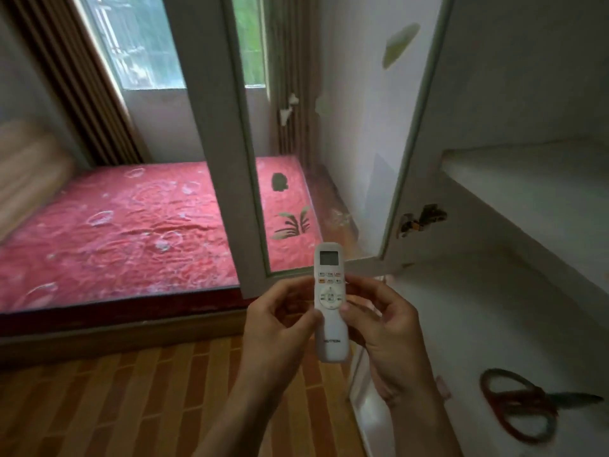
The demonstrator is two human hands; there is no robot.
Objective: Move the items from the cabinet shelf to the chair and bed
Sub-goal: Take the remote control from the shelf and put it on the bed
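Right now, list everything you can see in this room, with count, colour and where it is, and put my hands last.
Remote: one, white, upright, held in both hands in front of the cabinet.
Scissors: one pair, red handles, lying on the lower cabinet shelf, bottom right.
Cabinet: one, white, on the right.
Cabinet door: one, white frame with glass, swung open at centre.
Bed: one, red patterned cover, on the left under the window.
Window: one, at top left.
Curtains: brown striped, on either side of the window.
Floor: brown wood pattern, bottom left.
Left hand: grips the remote's left side.
Right hand: grips its right side.
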